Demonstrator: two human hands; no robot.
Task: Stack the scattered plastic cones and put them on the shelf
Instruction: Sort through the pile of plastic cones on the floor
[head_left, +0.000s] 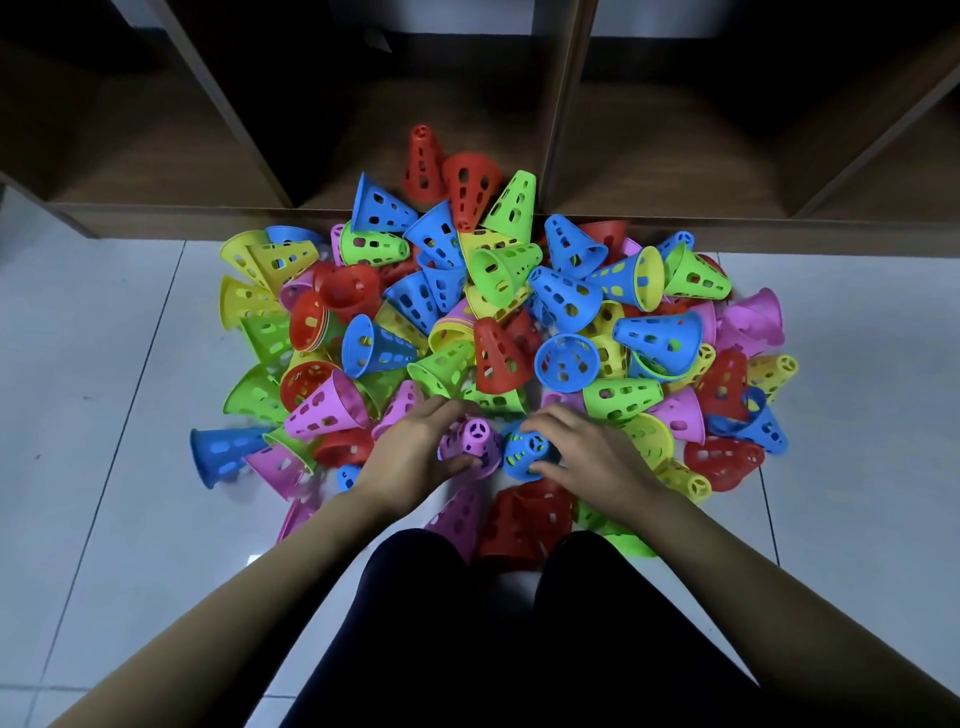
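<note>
A heap of several perforated plastic cones (483, 322) in red, blue, green, yellow and pink lies scattered on the floor before the shelf. My left hand (410, 452) grips a pink cone (475, 441) at the near edge of the heap, fingers curled over its far side and thumb under it. Beside it, my right hand (582, 452) holds a blue cone (527, 452), fingers over its top and thumb at its near side. Both cones point their narrow ends up at me. The two cones sit close together, almost touching.
A dark wooden shelf (566, 130) with open compartments stands along the far side; a red cone (423, 161) rests in its middle bay. White floor tiles (130, 519) spread left and right. My dark-clothed knees (493, 623) are just behind the heap.
</note>
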